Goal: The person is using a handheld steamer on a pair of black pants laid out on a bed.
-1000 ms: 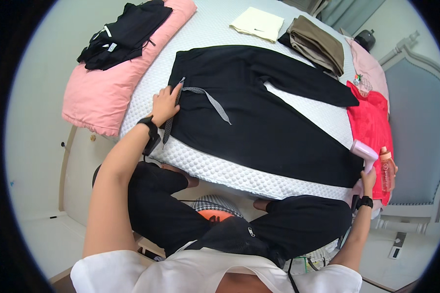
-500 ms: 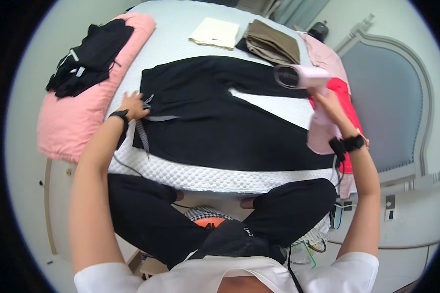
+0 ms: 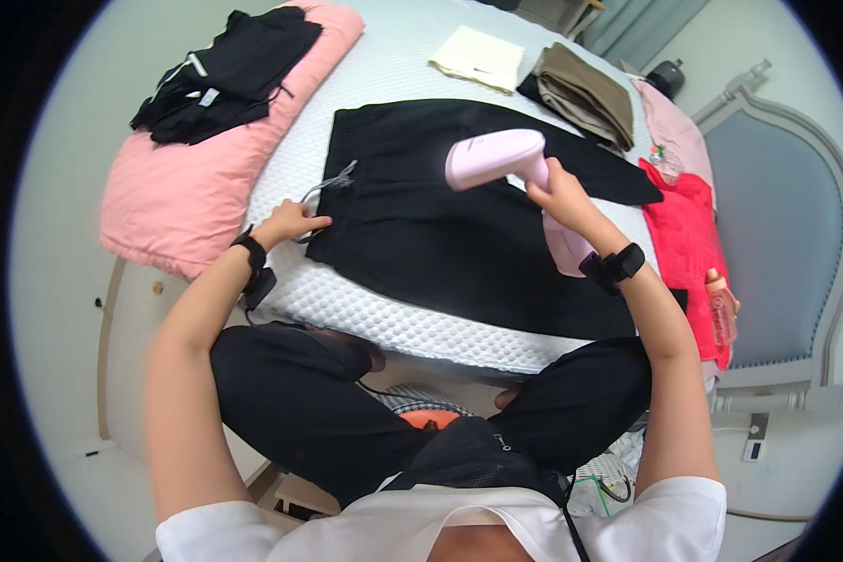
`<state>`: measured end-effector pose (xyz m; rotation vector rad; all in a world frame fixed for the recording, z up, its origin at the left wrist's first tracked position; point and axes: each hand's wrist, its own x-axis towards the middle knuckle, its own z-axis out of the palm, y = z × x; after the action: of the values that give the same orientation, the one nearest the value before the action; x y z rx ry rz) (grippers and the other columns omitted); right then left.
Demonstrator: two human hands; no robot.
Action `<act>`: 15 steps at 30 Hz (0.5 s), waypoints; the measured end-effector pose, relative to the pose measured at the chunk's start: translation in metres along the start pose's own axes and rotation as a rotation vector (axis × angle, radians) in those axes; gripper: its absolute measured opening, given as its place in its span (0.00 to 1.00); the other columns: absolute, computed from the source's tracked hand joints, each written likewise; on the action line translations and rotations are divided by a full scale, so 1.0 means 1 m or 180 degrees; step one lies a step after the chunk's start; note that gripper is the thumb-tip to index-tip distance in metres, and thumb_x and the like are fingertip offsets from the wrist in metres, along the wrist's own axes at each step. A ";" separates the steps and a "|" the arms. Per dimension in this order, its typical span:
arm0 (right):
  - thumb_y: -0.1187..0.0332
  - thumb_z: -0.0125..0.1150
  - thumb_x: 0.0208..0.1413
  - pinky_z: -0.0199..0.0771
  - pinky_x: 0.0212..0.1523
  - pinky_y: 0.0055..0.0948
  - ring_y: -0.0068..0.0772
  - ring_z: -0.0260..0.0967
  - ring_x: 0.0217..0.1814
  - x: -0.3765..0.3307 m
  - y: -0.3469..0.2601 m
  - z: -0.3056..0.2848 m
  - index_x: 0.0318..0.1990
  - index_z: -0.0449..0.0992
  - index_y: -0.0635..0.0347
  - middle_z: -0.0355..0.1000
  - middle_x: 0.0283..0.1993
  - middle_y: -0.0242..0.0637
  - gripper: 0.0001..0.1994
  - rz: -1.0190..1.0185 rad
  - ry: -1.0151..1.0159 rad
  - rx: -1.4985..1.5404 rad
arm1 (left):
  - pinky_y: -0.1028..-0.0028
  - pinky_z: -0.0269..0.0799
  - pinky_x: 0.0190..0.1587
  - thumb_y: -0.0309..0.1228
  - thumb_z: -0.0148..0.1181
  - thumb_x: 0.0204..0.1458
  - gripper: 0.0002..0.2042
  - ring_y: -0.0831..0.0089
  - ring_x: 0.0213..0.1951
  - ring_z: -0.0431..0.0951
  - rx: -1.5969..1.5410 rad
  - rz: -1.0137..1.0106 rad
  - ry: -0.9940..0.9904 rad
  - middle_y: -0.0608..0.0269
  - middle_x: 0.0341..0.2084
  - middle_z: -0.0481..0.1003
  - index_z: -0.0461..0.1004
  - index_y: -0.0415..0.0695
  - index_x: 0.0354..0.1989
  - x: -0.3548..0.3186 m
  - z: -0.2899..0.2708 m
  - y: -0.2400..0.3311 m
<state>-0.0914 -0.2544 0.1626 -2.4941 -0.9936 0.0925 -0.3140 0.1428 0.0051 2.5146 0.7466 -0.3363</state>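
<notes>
Black trousers (image 3: 421, 211) lie spread flat on the white quilted bed, waistband to the left and legs to the right. My right hand (image 3: 560, 195) is wrapped round the handle of a pink handheld garment steamer (image 3: 498, 157), whose head points left above the middle of the trousers. Its lower body hangs below my wrist. At the near end of the waistband, my left hand (image 3: 292, 221) is closed on the trousers' edge, thumb on top; the other fingertips are partly hidden. A grey drawstring (image 3: 337, 180) lies loose across the waistband just beyond that hand.
On the left, black clothes (image 3: 229, 80) rest on a folded pink quilt (image 3: 173, 197). A folded cream garment (image 3: 478, 58) and folded brown trousers (image 3: 585, 92) lie at the back. A red cloth (image 3: 684, 234) and a pink bottle (image 3: 721, 309) are beside the grey headboard (image 3: 773, 225).
The steamer has moved left, from the far leg to over the middle of the trousers. My left hand went from spread to gripping the waistband's near end, and the drawstring shifted. The view has shifted too.
</notes>
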 end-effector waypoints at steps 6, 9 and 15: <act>0.62 0.59 0.48 0.68 0.37 0.44 0.57 0.68 0.37 0.004 -0.035 0.053 0.43 0.62 0.61 0.70 0.35 0.54 0.19 -0.1550 -0.0283 -0.0710 | 0.67 0.71 0.41 0.58 0.65 0.30 0.24 0.59 0.35 0.75 -0.0334 -0.0140 -0.0107 0.53 0.33 0.73 0.77 0.47 0.23 -0.026 -0.005 0.006; 0.62 0.61 0.47 0.68 0.34 0.41 0.49 0.68 0.33 0.013 -0.045 0.075 0.43 0.64 0.59 0.68 0.31 0.48 0.19 -0.1882 -0.0359 -0.0986 | 0.58 0.62 0.50 0.54 0.66 0.32 0.23 0.57 0.49 0.67 0.0317 -0.0268 -0.0175 0.53 0.47 0.64 0.76 0.50 0.30 -0.037 -0.006 0.020; 0.60 0.64 0.43 0.68 0.31 0.36 0.42 0.70 0.32 0.028 -0.070 0.118 0.38 0.65 0.56 0.71 0.29 0.42 0.18 -0.1975 0.0103 -0.1240 | 0.65 0.69 0.41 0.47 0.65 0.38 0.17 0.63 0.35 0.74 0.0057 -0.0163 -0.0233 0.57 0.33 0.73 0.76 0.46 0.27 -0.031 0.006 0.010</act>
<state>-0.1420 -0.1456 0.0902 -2.3649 -1.8637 -0.3650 -0.3344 0.1181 0.0150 2.4888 0.7833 -0.4522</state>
